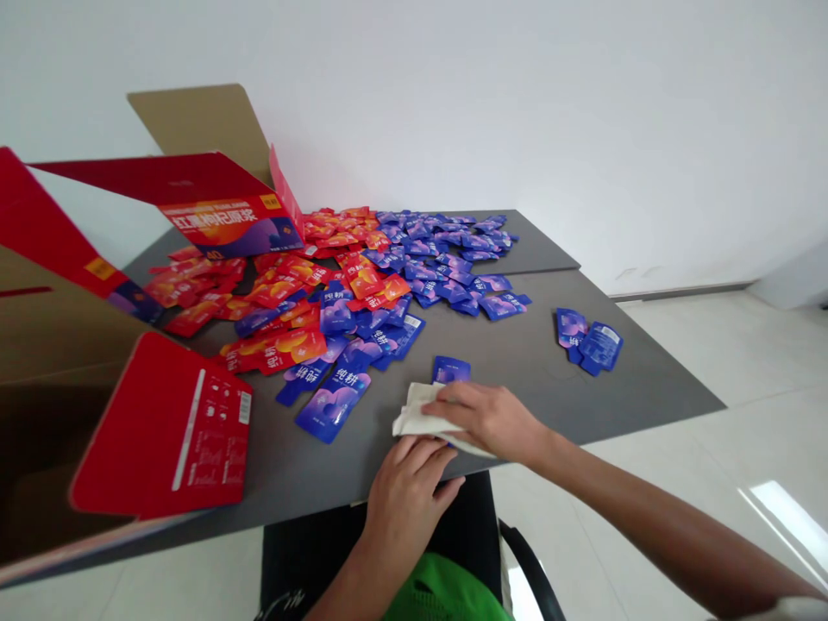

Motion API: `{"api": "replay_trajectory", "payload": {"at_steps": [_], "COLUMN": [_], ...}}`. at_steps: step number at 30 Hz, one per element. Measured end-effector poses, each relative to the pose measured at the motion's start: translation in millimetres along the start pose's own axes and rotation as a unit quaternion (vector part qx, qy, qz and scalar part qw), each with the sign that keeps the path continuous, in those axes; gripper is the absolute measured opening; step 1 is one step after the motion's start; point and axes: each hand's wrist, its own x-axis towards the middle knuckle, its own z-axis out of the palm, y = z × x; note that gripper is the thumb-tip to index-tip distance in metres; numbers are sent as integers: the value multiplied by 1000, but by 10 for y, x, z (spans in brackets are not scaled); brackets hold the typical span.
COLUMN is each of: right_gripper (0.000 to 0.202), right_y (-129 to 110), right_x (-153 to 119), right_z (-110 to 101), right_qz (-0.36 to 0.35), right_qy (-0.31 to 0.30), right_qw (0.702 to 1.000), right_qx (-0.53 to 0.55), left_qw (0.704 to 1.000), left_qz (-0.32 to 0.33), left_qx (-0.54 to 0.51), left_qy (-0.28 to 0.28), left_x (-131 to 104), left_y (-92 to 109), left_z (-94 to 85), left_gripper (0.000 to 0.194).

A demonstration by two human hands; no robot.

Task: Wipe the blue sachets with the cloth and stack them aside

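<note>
My right hand (495, 420) is closed on a folded white cloth (414, 412), pressing it over a blue sachet (451, 370) near the table's front edge. Only the sachet's top end shows plainly; the cloth and fingers hide most of it. My left hand (410, 483) rests at the cloth's near side, fingers bent and pressed on the sachet's lower end, which is largely covered. Just to the left lies another blue sachet (333, 401), flat on the table. Two overlapping blue sachets (600, 347) lie apart on the right.
Heaped red sachets (278, 349) and blue sachets (446, 250) cover the table's left and back parts. An opened red carton (233, 228) stands at the back left. A larger open box with a red flap (168, 440) takes up the near left. Behind the grey table (530, 371) is a white wall.
</note>
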Motion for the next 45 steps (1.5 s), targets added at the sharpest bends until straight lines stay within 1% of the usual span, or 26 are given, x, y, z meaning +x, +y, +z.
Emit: {"api": "replay_trajectory", "payload": {"at_steps": [1, 3, 6, 8, 10, 12, 13, 15, 16, 18, 20, 22, 25, 27, 29, 31, 32, 33, 34, 36, 38, 40, 42, 43, 45], "right_gripper": [35, 35, 35, 35, 35, 35, 35, 37, 37, 36, 35, 35, 35, 35, 35, 35, 35, 35, 34, 32, 29, 29, 34, 39, 50], "right_y": [-22, 65, 416, 663, 812, 796, 722, 475, 328, 67, -58, 3, 349, 609, 781, 817, 786, 731, 661, 510, 384, 301, 250, 231, 197], "right_x": [-32, -17, 161, 310, 413, 430, 402, 291, 219, 81, -4, -4, 134, 250, 319, 303, 262, 201, 125, -58, -256, -445, -605, -669, -762], "right_z": [50, 132, 175, 143, 69, -22, -63, -109, -109, -60, 32, 124, 181, 138, 38, -85, -143, -191, -226, -251, -219, -149, -71, -37, 9], "right_qz": [-3, 22, 72, 99, 113, 115, 111, 96, 80, 28, 4, 25, 73, 102, 125, 141, 146, 151, 159, 180, 217, 272, 343, 380, 452], "right_qy": [-10, -5, 21, 28, 26, 40, 55, 83, 79, 37, 3, 2, 26, 35, 41, 80, 113, 154, 196, 270, 324, 370, 417, 439, 473], "right_qw": [1000, 1000, 997, 993, 989, 987, 987, 989, 992, 999, 1000, 1000, 997, 993, 987, 982, 979, 974, 966, 945, 921, 887, 836, 803, 728], "right_qx": [12, 21, -10, -54, -91, -104, -100, -73, -54, -24, 2, 17, -9, -54, -90, -95, -88, -75, -61, -28, 8, 51, 102, 132, 205], "left_qw": [1000, 1000, 1000, 1000, 1000, 1000, 1000, 1000, 1000, 1000, 1000, 1000, 1000, 1000, 1000, 999, 998, 997, 996, 993, 986, 976, 966, 963, 958], "left_qz": [0, 2, 4, 5, 3, -1, -2, 0, 2, 4, 0, 1, 6, 8, 13, 24, 30, 33, 33, 11, -31, -76, -103, -114, -134], "left_qx": [1, -1, -9, -11, -10, -11, -12, -12, -10, -5, -2, -5, -11, -9, 0, 13, 22, 34, 49, 92, 143, 190, 220, 228, 234], "left_qy": [0, 1, 3, 8, 11, 11, 11, 11, 11, 6, 1, 0, 3, 1, -10, -34, -49, -62, -69, -74, -75, -80, -83, -85, -98], "left_x": [2, 4, 0, -5, -9, -13, -14, -15, -14, -9, -1, 3, -10, -20, -6, 55, 107, 172, 247, 405, 538, 625, 680, 707, 778], "left_y": [0, -3, -12, -17, -19, -18, -18, -16, -15, -13, -12, -12, -16, -20, -18, -3, 11, 29, 51, 99, 145, 184, 219, 238, 283], "left_z": [-2, -5, -6, -5, -1, 5, 8, 12, 11, 5, -2, -3, 8, 5, -25, -87, -124, -161, -191, -211, -163, -61, 48, 91, 134], "left_gripper": [38, 38, 39, 37, 33, 29, 29, 32, 33, 35, 37, 38, 40, 38, 31, 20, 16, 17, 22, 32, 38, 45, 57, 65, 79]}}
